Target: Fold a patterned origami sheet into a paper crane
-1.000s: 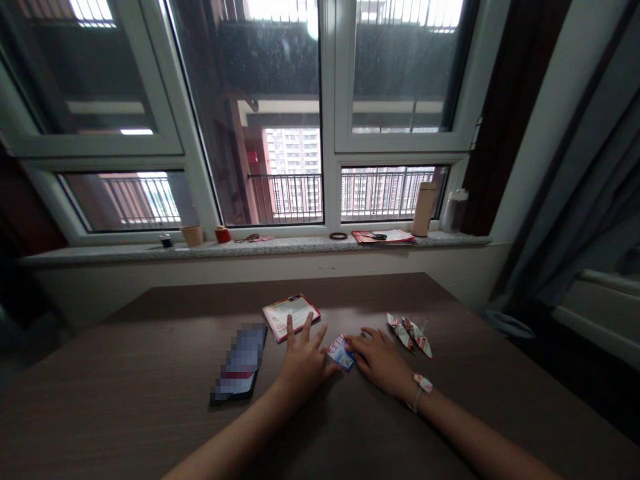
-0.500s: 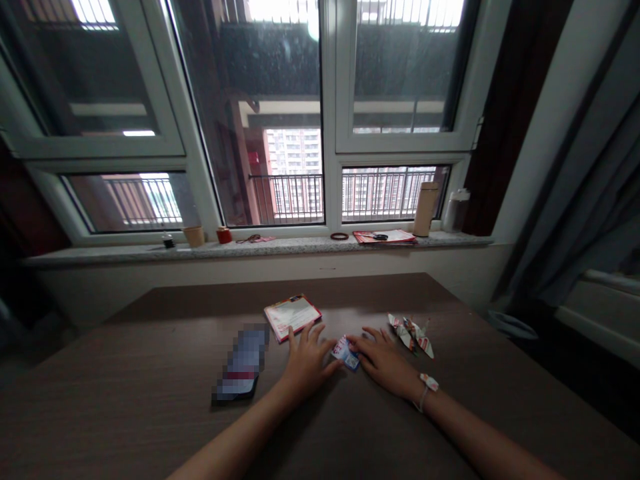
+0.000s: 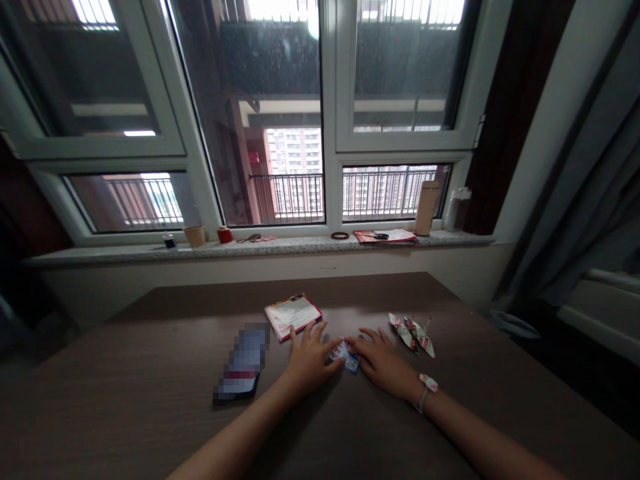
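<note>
The left hand narrowed onto the folded blue-and-white paper, opposite the right hand. Both seemingly held it, contact partly hidden

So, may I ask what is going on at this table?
A person's left hand and right hand are both at a small blue-and-white paper on the table. A stack of papers lies just beyond the left hand, a phone to its left, and a folded paper beyond the right hand.
</note>
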Demonstrator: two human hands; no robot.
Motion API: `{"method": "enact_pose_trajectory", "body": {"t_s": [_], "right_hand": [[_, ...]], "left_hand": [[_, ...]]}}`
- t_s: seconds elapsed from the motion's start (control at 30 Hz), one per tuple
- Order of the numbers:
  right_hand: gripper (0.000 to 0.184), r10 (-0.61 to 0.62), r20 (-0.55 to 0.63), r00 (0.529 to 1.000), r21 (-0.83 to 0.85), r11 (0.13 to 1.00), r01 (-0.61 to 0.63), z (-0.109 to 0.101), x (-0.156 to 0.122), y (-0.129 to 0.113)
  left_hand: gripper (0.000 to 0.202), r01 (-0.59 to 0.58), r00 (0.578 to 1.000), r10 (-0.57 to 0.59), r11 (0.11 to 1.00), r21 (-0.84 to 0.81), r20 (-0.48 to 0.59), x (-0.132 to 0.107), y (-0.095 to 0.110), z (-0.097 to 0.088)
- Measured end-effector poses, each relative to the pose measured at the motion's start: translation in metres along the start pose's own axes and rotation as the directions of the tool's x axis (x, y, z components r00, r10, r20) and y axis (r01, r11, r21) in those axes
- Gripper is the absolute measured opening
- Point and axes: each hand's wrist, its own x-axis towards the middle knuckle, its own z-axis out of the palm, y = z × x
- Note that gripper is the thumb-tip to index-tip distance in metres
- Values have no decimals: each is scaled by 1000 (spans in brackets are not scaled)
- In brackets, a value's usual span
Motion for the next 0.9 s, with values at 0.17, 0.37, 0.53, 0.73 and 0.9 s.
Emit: {"method": "enact_pose_trajectory", "body": {"t_s": [0.17,0.37,0.53,0.73,0.9], "right_hand": [[43,10,-2,1000,-21,1000,-10,1,0,1],[39,-7,-8,1000,-71,997,6,-1,-1,0],[39,-3,-1,1000,-88,996,3,-3,-1,-2],[38,8,6,1000,-95,995,-7,-1,-1,-1],[38,19,15,1000,-101,995,-18,0,-2,1]], "left_hand": [[46,-56,996,60,997,60,-69,1,3,-7],[39,-125,980,138,988,94,-147,-2,6,-14],[38,-172,972,189,977,128,-138,-4,5,-16],[41,-262,953,278,956,134,-117,-5,-6,-14],[36,-356,905,382,921,160,-186,-3,-17,-9]]}}
